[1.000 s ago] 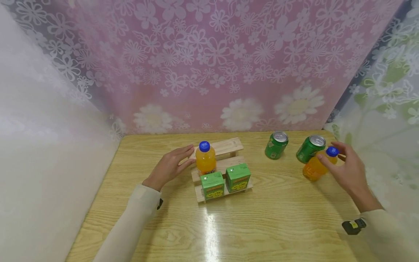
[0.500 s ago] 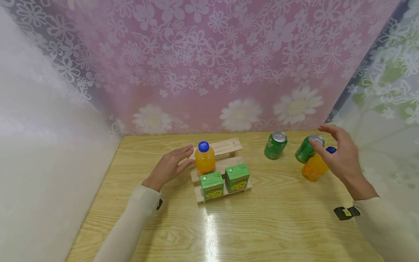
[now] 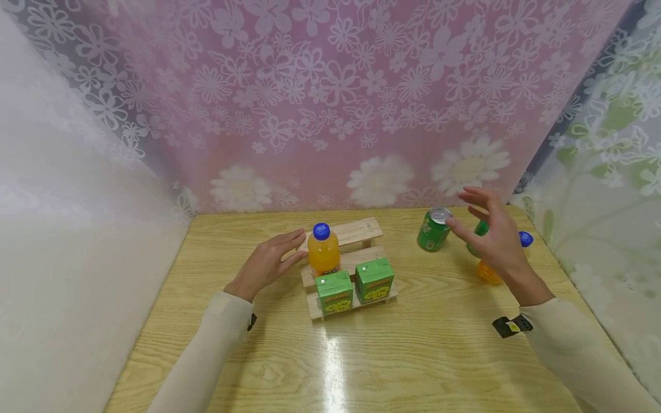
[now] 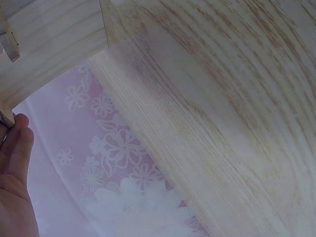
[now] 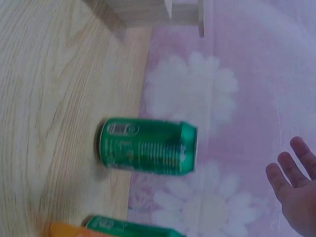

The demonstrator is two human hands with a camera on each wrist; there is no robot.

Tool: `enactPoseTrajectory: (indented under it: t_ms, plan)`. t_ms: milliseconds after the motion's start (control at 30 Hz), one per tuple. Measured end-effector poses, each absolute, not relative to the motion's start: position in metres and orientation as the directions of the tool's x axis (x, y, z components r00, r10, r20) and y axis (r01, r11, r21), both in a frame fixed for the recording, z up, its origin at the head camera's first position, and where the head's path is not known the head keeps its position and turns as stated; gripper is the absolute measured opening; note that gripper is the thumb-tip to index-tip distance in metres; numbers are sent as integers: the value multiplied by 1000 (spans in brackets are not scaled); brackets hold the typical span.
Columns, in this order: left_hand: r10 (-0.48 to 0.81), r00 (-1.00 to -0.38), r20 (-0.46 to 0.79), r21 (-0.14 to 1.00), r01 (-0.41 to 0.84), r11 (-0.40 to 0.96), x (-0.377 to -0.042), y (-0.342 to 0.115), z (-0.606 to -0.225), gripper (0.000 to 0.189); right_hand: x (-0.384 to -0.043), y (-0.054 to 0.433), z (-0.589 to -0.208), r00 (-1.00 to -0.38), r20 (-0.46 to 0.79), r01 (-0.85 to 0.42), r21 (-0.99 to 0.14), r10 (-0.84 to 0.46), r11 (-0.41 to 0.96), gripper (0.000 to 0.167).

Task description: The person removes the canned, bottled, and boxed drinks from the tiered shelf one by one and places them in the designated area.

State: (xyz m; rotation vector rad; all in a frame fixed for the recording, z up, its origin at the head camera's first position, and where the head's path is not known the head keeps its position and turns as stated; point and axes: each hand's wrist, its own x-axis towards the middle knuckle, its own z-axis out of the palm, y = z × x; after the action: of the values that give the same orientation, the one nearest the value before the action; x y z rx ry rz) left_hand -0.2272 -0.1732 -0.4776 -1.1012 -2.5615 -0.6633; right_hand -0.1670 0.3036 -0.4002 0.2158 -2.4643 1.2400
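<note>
Green can on wood tbl, 2nd can at btm – R hand apart, in frt of floral cloth.

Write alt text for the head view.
A person's right hand hovers by a green can, while the left hand touches a stepped wooden rack holding an orange bottle and two green cartons. Another can and another bottle are partly hidden behind the right hand.

Open worktop lies in front of the wooden rack and between it and the left green can. Farther right, another green can and an orange bottle bunch closely, partly hidden by the right grip. The left grip obstructs the rack's left end; a pink floral backdrop bounds the rear.
</note>
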Motion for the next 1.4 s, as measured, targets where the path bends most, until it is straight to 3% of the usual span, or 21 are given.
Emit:
enactPoseTrajectory:
  t_ms: [267, 800, 1400]
  plan:
    - [610, -673, 418, 311, 737, 600, -228, -173, -478, 55, -174, 272, -401, -935, 351, -321, -755, -61, 572, 80]
    - [603, -705, 373, 312, 708, 634, -228, -174, -477, 56, -186, 223, -406, -908, 373, -419, -787, -191, 454, 82]
    - [608, -694, 386, 314, 718, 621, -228, -174, -478, 55, -192, 166, -405, -897, 288, -406, -837, -334, 367, 93]
